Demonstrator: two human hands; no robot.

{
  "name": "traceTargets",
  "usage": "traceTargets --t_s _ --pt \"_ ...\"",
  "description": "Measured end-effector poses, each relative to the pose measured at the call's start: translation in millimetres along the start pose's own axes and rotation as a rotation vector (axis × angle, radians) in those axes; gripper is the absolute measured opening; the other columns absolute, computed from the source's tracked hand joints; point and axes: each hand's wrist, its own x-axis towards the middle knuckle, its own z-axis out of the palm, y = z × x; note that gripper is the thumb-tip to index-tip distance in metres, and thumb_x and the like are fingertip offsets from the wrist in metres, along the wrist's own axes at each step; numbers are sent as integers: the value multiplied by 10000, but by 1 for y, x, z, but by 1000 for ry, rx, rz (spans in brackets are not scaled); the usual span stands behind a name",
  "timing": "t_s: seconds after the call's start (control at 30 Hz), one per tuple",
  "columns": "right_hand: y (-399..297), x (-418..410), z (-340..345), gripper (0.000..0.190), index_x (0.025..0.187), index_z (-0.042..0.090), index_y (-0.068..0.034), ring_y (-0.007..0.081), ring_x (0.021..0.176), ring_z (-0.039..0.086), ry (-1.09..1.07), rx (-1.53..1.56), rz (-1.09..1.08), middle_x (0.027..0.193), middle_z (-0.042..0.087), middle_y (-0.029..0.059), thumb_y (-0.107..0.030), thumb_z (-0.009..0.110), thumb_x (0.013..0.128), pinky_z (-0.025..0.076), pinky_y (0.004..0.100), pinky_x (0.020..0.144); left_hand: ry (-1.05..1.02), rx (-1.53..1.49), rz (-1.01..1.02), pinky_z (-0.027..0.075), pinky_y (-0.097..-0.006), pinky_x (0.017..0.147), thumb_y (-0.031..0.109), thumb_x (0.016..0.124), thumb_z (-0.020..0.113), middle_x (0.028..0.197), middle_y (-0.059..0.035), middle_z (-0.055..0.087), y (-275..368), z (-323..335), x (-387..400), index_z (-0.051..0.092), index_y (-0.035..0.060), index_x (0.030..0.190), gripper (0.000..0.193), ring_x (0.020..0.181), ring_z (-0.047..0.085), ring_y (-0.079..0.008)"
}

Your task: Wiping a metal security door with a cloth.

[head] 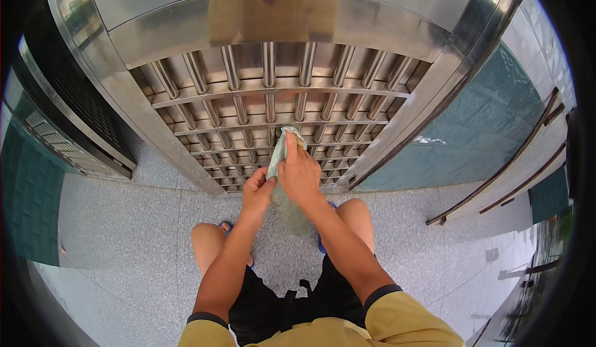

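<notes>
A pale green cloth (291, 214), creased and limp, hangs between my hands in front of a metal barred door (269, 65). My left hand (257, 189) pinches its left edge between thumb and fingers. Higher up and to the right, my right hand (299, 167) holds the gathered upper part, with the index finger pointing up along it. The cloth's lower end dangles above the floor, between my knees. Whether its top touches the bars cannot be told.
Speckled grey floor tiles (139, 226) lie under my blue sandals (322, 244). A teal tiled wall (447, 128) adjoins the door frame on the right. A dark door leaf (84, 95) stands at left, and a pale panel with dark edges (507, 184) at right.
</notes>
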Motion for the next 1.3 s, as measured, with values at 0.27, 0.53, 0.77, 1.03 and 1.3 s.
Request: traceTargets --t_s 0.27,0.53,0.77,1.03,1.3 --pt "-16 -7 -7 799 1463 275 -65 385 660 673 -388 -174 202 867 702 166 -175 625 753 529 492 584 -11 89 -107 456 -237 806 47 945 551 1004 2 666 -17 -21 -1 633 23 1153 225 887 597 -78" --pt "33 3 0 406 1255 600 -59 75 734 544 -564 1184 581 917 638 41 -74 519 857 446 246 668 -22 -192 -119 480 -239 731 83 950 587 950 -9 666 -1 -9 -5 637 17 1103 174 833 611 -80" --pt "1 -27 -7 495 1365 521 -74 97 672 572 -57 1157 475 862 654 34 -40 484 873 465 273 620 -61 -288 -106 493 -257 794 74 946 604 1006 -28 671 -5 -14 -7 625 13 1120 186 876 623 -99" --pt "-1 -15 10 847 1531 250 -159 344 515 624 -160 -43 73 623 632 156 -136 584 753 515 460 531 -24 -185 -96 492 -282 844 71 949 592 1067 -46 658 -24 -23 -1 607 7 1143 205 932 626 -123" --pt "20 -12 -1 552 1348 528 -109 223 637 663 -239 202 130 747 685 133 -110 560 798 518 338 609 -76 -218 -138 485 -251 787 94 947 599 997 -15 670 -19 -22 -7 629 27 1113 181 870 614 -86"
